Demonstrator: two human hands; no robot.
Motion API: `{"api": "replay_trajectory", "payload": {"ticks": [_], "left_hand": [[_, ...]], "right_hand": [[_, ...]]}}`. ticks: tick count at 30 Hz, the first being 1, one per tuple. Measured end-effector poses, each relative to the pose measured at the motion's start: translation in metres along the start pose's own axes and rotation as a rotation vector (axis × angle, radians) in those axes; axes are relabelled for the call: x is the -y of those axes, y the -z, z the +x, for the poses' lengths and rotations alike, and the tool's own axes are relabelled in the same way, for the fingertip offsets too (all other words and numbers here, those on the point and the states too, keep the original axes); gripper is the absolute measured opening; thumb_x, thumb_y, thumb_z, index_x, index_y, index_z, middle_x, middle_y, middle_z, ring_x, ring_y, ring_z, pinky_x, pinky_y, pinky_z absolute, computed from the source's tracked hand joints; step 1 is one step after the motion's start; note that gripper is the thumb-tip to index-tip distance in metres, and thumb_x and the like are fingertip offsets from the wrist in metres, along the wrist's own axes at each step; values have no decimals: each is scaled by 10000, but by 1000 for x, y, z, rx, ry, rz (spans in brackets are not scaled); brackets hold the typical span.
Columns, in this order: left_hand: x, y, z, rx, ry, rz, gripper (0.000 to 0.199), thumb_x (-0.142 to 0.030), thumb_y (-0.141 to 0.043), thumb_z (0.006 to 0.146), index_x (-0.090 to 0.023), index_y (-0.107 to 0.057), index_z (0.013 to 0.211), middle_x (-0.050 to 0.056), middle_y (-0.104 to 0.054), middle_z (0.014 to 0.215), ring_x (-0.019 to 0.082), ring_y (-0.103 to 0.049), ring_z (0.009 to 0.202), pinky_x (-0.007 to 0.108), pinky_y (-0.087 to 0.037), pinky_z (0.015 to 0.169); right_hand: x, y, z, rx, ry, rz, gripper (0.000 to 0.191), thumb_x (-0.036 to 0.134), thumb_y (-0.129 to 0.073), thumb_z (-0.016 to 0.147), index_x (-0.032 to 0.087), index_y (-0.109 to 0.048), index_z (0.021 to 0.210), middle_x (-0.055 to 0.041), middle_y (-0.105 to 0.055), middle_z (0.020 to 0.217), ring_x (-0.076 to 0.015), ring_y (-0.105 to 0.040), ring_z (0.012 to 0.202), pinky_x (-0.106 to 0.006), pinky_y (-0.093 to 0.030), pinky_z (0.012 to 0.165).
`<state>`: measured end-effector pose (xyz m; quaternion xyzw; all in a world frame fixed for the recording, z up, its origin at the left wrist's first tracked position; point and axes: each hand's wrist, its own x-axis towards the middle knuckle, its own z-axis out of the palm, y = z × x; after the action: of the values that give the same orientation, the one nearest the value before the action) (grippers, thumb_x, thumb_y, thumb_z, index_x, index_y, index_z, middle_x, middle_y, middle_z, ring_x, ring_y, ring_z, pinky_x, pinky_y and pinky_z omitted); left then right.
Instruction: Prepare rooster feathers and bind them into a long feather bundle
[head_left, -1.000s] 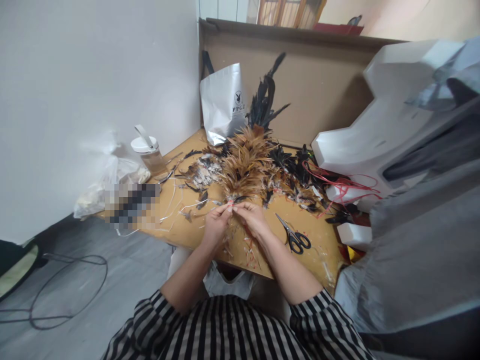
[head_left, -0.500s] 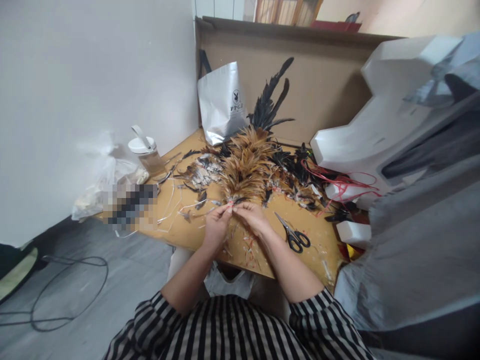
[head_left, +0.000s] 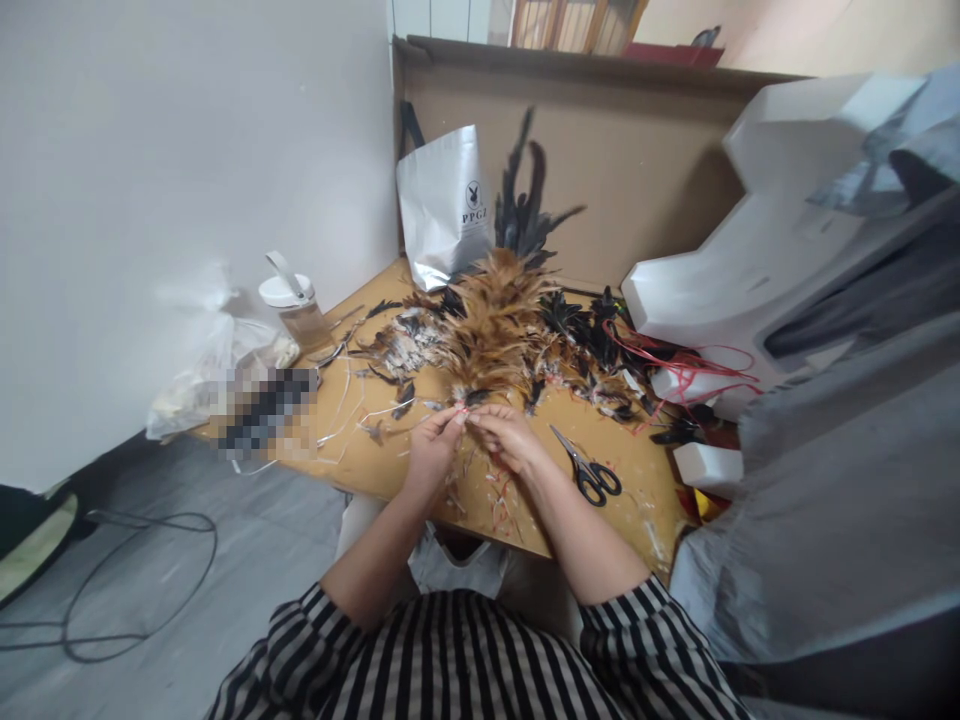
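Note:
A feather duster-like bundle [head_left: 491,320] of golden-brown feathers, with long black ones at its far tip, points away from me over the table. Its near end, wrapped in something red, lies between my hands. My left hand [head_left: 435,442] pinches that end from the left. My right hand [head_left: 504,436] is closed at the same spot from the right, thumb and fingertips together; the small thing between them is too fine to make out fully. Just right of my right hand, black-handled scissors [head_left: 589,472] rest on the wooden table [head_left: 375,470].
Loose feathers [head_left: 412,340] lie on both sides of the bundle. A silver bag [head_left: 442,210] stands behind, against a cardboard panel [head_left: 622,170]. At left are a lidded white-topped jug [head_left: 289,295] and a plastic bag [head_left: 217,370]. Red string [head_left: 682,365] tangles at right beside white foam [head_left: 697,250].
The feather bundle has turned, its black tip swinging to the left and blurring. My right fingers have shifted slightly at the red wrapping; my left hand stays in place.

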<state>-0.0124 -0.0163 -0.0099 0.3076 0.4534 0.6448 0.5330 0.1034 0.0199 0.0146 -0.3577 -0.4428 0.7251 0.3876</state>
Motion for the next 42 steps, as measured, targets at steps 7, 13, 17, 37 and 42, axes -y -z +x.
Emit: {"api": "replay_trajectory", "payload": {"ticks": [7, 13, 17, 37, 42], "left_hand": [[-6, -7, -1, -57, 12, -124, 457, -333, -751, 551, -149, -601, 942, -60, -512, 533, 20, -332, 382, 154, -230, 384], [-12, -3, -1, 12, 123, -84, 317, -351, -719, 584, -116, -608, 766, -48, -478, 532, 15, -308, 369, 148, -149, 336], [-13, 0, 2, 54, 186, -111, 311, -324, -738, 550, -108, -587, 713, -41, -471, 552, 15, -321, 374, 138, -128, 322], [-4, 15, 18, 216, 517, -687, 121, -16, -439, 787, -126, -474, 821, -27, -415, 651, -2, -326, 393, 66, -180, 268], [-4, 15, 16, 223, 517, -694, 116, -24, -432, 798, -127, -477, 830, -25, -410, 661, -4, -322, 395, 64, -182, 270]], "right_hand": [[0, 0, 1, 14, 8, 36, 210, 292, -713, 586, 132, -588, 640, 96, -339, 395, -11, -181, 342, -203, -62, 371], [0, 1, 1, -6, -13, 42, 187, 268, -704, 574, 130, -589, 625, 87, -359, 406, -5, -178, 347, -198, -54, 375], [0, 1, 2, 6, -16, 64, 188, 263, -700, 567, 125, -598, 642, 84, -373, 416, -3, -171, 352, -197, -51, 378], [29, 117, 5, -610, 263, -853, 244, 345, -529, 666, 129, -581, 565, -8, -553, 551, -106, -473, 526, -213, -335, 505], [24, 125, 11, -669, 69, -1204, 302, 417, -520, 674, 148, -583, 553, -14, -523, 521, -117, -443, 505, -231, -303, 484]]}}
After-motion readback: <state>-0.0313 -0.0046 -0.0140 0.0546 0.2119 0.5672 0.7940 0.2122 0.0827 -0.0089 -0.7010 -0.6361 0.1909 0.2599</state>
